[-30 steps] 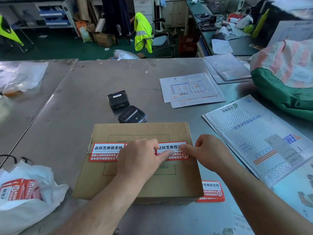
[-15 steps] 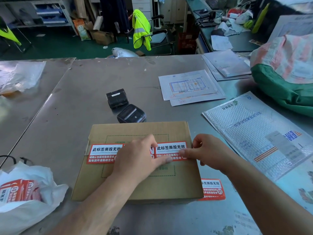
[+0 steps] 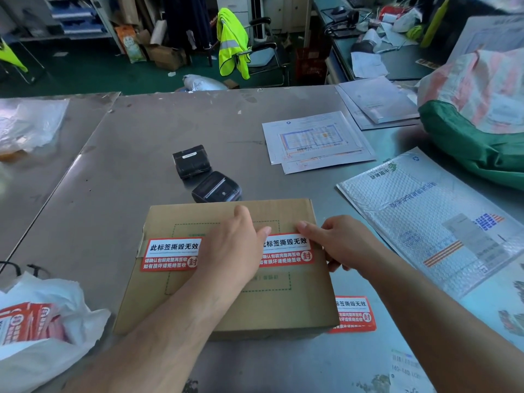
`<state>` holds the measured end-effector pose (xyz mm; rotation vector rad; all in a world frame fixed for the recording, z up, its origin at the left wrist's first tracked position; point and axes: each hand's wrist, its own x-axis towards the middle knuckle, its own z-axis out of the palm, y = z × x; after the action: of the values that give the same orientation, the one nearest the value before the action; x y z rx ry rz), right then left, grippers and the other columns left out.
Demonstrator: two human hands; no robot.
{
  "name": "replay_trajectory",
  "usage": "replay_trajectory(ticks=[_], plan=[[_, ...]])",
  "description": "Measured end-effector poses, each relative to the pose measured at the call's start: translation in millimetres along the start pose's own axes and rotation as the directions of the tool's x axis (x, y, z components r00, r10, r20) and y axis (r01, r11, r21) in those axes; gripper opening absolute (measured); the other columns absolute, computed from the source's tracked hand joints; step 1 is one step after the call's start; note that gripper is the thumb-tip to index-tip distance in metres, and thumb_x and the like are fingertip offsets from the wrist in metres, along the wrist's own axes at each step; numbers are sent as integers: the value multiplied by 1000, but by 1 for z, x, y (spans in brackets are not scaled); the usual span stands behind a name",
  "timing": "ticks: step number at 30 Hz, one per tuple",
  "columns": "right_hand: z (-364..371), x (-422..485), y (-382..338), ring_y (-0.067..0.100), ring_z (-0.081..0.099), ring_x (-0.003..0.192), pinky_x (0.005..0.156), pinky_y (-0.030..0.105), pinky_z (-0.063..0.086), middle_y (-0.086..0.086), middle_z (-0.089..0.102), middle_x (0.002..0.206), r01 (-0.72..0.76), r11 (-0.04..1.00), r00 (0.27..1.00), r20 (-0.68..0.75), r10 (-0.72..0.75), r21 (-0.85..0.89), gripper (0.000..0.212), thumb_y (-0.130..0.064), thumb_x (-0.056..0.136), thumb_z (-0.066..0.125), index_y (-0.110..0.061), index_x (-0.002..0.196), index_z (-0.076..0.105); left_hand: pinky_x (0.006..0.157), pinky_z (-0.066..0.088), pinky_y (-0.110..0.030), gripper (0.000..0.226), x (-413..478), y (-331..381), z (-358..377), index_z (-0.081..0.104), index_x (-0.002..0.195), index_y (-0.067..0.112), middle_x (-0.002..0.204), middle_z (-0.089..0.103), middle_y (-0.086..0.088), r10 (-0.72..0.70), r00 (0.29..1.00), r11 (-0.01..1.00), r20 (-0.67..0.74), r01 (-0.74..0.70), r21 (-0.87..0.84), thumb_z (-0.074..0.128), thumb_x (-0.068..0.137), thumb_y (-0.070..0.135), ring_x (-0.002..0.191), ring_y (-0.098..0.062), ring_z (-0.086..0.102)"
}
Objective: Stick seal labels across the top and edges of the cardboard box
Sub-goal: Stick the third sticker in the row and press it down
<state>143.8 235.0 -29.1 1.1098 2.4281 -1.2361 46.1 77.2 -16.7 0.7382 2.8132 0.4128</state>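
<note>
Both your hands are down on the box top, fingertips nearly meeting.
Your left hand point(image 3: 229, 251) lies flat, palm down, over the middle of the cardboard box point(image 3: 283, 307), with the fingers straight and together, pointing toward its right edge, and the thumb spread toward the far edge. Its bare forearm crosses the near edge. Your right hand point(image 3: 340, 242) sits at the right edge, knuckles up. The index finger point(image 3: 307, 226) stretches leftward, its tip close to your left fingertips but apart from them. The other fingers are folded and the thumb is low against that edge. Its bare forearm runs back to the lower right.
</note>
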Motion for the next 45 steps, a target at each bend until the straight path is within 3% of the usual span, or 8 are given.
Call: replay_trajectory(ticks=[9, 14, 20, 25, 28, 32, 39, 45], plan=[[-14, -14, 17, 19, 75, 69, 60, 33, 56, 4, 77, 85, 21, 998, 983, 179, -31, 56, 49, -51, 73, 82, -17, 94, 55, 50, 31, -31, 52, -23, -25, -12, 36, 86, 29, 72, 54, 11, 11, 1000, 1000, 23, -12, 23, 62, 72, 71, 64, -5, 47], [-10, -14, 18, 22, 77, 78, 75, 49, 63, 4, 77, 86, 0, 996, 991, 132, -13, 95, 52, -51, 67, 86, -20, 96, 56, 51, 30, -27, 53, -26, -32, -15, 37, 88, 30, 74, 52, 15, -10, 998, 1000, 58, 11, -12, 63, 70, 73, 66, 1, 45], [-3, -6, 0, 18, 73, 58, 67, 45, 63, 1, 74, 65, -37, 999, 998, -43, 38, 39, 50, -62, 78, 73, -14, 81, 58, 47, 28, -30, 50, -8, -22, -11, 38, 84, 26, 69, 54, 9, 10, 998, 998, -55, -6, 69, 55, 77, 72, 59, -9, 47], [-3, -2, -5, 23, 74, 59, 64, 38, 61, 3, 73, 58, -26, 999, 998, -62, 24, -44, 52, -66, 80, 67, -15, 75, 57, 51, 41, -32, 49, 9, -19, -5, 40, 82, 23, 68, 55, 7, 22, 995, 997, -102, -14, 75, 51, 81, 70, 62, -18, 55], [-6, -4, 0, 19, 70, 57, 67, 44, 62, 3, 74, 65, 0, 1000, 1000, 8, 1, -9, 51, -61, 71, 79, -17, 85, 56, 51, 38, -31, 46, 11, -21, -2, 41, 80, 23, 67, 55, 7, 25, 997, 999, -74, -22, 39, 52, 84, 67, 61, -15, 53], [-9, -8, 8, 23, 75, 77, 73, 50, 63, 2, 74, 83, -4, 999, 994, 109, 9, -44, 58, -59, 63, 85, -26, 93, 50, 50, 31, -30, 47, 9, -29, -7, 40, 82, 28, 74, 53, 11, 50, 999, 999, 15, -50, -13, 62, 74, 69, 64, -7, 49], [10, -14, 4, 9, 65, 57, 53, 28, 48, -4, 68, 70, 19, 999, 991, -133, -26, -49, 45, -65, 84, 62, -21, 80, 53, 54, 34, -31, 62, -4, -32, -14, 40, 82, 30, 76, 55, 14, 87, 986, 993, 140, -97, 64, 65, 57, 80, 69, -8, 50], [6, -21, 10, 9, 68, 59, 54, 30, 56, -5, 69, 75, 34, 999, 996, -88, -32, 12, 41, -60, 82, 70, -22, 89, 54, 51, 31, -30, 51, -22, -32, 2, 43, 76, 25, 69, 55, 9, 9, 997, 1000, -81, -8, 9, 56, 74, 74, 64, -16, 51]])
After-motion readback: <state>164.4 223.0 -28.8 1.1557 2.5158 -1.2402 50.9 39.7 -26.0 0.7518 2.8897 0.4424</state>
